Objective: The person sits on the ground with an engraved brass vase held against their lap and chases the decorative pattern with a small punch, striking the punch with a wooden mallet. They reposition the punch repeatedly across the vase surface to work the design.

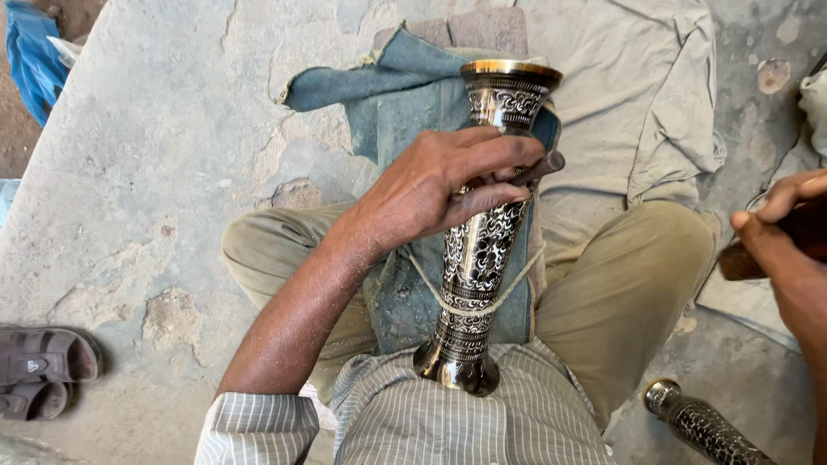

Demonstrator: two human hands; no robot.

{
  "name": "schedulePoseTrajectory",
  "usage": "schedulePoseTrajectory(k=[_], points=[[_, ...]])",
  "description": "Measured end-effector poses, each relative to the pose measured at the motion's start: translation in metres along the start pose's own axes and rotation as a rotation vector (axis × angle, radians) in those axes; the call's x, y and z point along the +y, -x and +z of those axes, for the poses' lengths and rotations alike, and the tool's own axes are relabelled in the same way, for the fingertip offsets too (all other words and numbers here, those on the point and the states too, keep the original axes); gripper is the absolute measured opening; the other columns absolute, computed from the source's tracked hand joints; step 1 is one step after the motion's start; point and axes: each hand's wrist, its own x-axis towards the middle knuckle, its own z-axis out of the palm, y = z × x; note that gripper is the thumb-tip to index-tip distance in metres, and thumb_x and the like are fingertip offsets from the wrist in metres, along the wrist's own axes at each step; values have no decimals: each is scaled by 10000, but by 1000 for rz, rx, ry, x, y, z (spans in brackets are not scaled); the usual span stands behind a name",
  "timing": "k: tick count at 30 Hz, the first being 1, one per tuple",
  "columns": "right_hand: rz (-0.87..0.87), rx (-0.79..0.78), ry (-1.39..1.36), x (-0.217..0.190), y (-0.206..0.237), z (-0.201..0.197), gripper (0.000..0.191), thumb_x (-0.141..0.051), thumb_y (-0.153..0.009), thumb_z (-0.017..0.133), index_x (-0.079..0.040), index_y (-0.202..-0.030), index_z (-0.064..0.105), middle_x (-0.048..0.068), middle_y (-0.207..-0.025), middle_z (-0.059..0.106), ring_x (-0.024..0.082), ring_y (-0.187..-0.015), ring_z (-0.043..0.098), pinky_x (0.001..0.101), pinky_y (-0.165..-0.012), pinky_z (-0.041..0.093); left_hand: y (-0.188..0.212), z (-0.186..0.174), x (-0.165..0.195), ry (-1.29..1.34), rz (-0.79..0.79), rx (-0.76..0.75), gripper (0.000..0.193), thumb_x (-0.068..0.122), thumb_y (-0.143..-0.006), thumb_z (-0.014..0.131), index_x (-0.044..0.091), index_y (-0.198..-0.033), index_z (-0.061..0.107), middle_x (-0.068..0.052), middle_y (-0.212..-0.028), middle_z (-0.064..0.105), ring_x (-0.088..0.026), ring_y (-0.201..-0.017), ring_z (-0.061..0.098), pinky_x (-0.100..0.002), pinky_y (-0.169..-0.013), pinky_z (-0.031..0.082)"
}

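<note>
The vase (482, 258) lies along my lap on a denim cloth (405, 103), its mouth toward twelve o'clock, its base against my shirt. My left hand (439, 185) rests on its upper part. My right hand (788, 237) is out at three o'clock. A second vase (698, 424) lies at five, sandals (43, 370) at eight.

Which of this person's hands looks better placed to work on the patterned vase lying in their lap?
Probably the left hand: it already rests on the black and gold vase, pressing a thin tool against it. The right hand is off to the side, holding a dark object, away from the vase.
</note>
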Motion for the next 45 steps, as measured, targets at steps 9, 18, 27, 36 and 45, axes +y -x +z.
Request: schedulePoseTrajectory(k=[9,18,27,36,45], points=[[-45,-42,341,-33,7,-3,303,142,-897,661,41,-1160,551,174,-958,615,227,-748,664,360,-633,571,4,0,0,-3,49,11,358,266,-1037,724,141,-1354,616,-62,-1203,734,-238,-1021,772,-360,-859,638],[-224,-118,576,-42,-7,-5,274,99,-812,741,37,-1061,646,163,-930,704,252,-841,707,344,-765,573,3,11,5,-31,-38,50,370,218,-984,784,119,-1316,655,-45,-1134,741,-157,-935,768,-305,-789,666],[-305,-87,588,-43,-10,12,402,0,-707,786,42,-1089,671,188,-831,687,325,-735,688,420,-654,542,-2,46,26,-32,-293,301,327,166,-978,809,36,-1223,637,-57,-989,739,-104,-861,744,-241,-761,642],[-196,-46,200,-11,-6,-8,304,101,-928,684,80,-1222,613,173,-1009,612,217,-852,656,308,-749,533,-11,60,38,-248,-334,326,288,177,-968,812,26,-1119,619,-58,-943,743,-102,-836,748,-254,-737,636],[-490,-41,617,-33,-28,-23,460,155,-665,737,51,-1109,674,159,-890,612,288,-831,593,417,-761,505,-18,69,42,-279,-364,307,297,128,-966,820,35,-1196,657,-51,-971,726,-101,-845,737,-263,-727,636]])
